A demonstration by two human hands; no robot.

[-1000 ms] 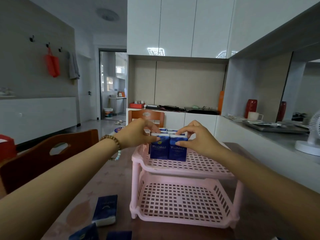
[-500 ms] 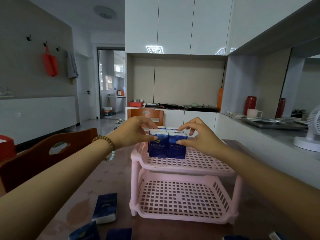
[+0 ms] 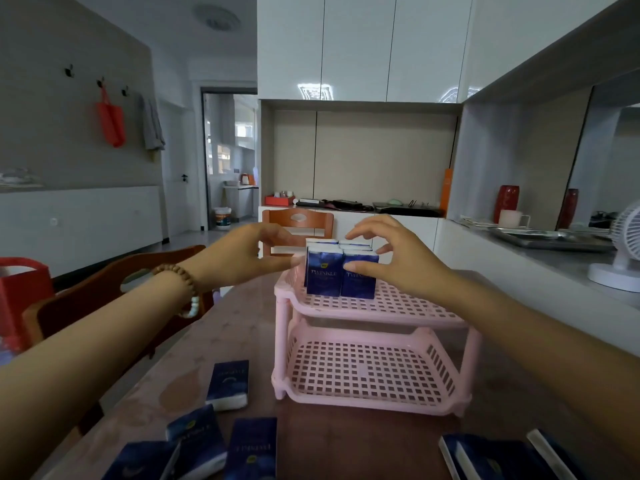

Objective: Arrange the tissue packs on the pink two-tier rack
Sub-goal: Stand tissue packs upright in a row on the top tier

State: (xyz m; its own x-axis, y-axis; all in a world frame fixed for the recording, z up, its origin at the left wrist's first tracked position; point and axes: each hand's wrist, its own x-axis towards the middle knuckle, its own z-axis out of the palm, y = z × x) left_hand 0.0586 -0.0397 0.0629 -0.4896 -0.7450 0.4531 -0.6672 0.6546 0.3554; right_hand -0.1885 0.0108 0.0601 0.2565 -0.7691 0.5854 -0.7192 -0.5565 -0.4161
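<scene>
1. The packs [image 3: 341, 273] stand upright at the back-left of the rack's [image 3: 374, 308] top tier, two in front side by side and more behind them. The lower tier [image 3: 367, 372] holds nothing.
2. Your left hand [image 3: 242, 254] is at the block's left side, fingers loosely curled, thumb tip touching or just beside the front-left pack. It grips nothing.
3. Your right hand [image 3: 398, 261] is spread above and to the right of the block, thumb resting on the face of the front-right pack [image 3: 358, 278]. It too is open, closed on nothing.
4. The step looks like squaring up the block. Press lightly and evenly from both sides so the front faces line up; a hard push on one side could tip these tall, narrow packs.
5. Lift both hands away straight, without dragging fingers across the tops.
6. Loose packs lie flat on the table [image 3: 329, 445]: several near-left [image 3: 228, 384] and more at the near-right edge [image 3: 498, 459]. Take one of those next and stand it tight against the block, keeping the same orientation.
</scene>
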